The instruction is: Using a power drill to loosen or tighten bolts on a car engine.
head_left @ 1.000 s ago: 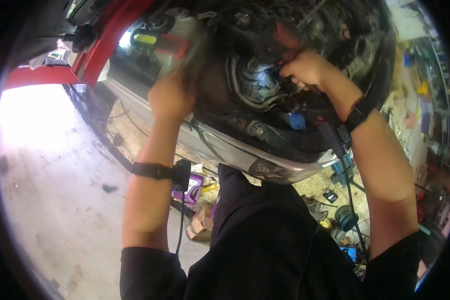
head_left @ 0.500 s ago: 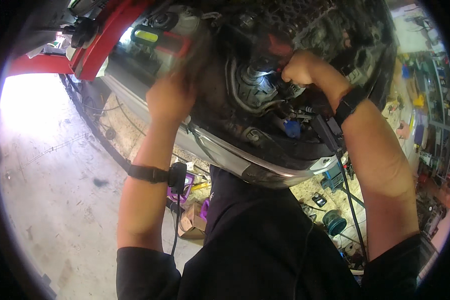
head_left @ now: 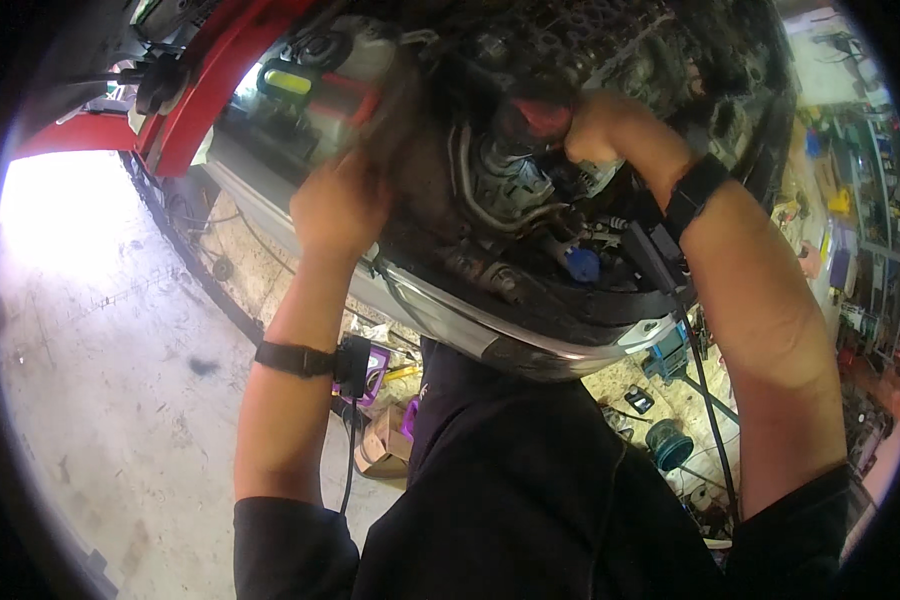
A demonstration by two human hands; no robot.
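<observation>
My right hand (head_left: 610, 130) is curled closed against a dark tool with a red patch (head_left: 542, 115), down in the engine bay of a car. The tool's working end is hidden among the dark parts. Below it lie a curved metal pipe (head_left: 463, 185) and a grey metal housing (head_left: 520, 190). Over the car's front edge on the left is my left hand (head_left: 340, 205); its fingers are blurred, so I cannot tell if they hold anything. Just beyond that hand rests a red-and-dark object with a yellow-green window (head_left: 315, 90).
A silver bumper (head_left: 440, 325) curves in front of my body. A blue cap or plug (head_left: 581, 265) sits low in the bay. On the left stands a red frame (head_left: 200, 75). A cardboard box (head_left: 382, 445) and a green container (head_left: 669, 444) are on the floor; shelves (head_left: 880, 190) line the right.
The dark tool's body has tilted or shifted, and the bright light beneath it no longer shows. My right hand has moved slightly with it. The left hand stays nearly in place, still blurred.
</observation>
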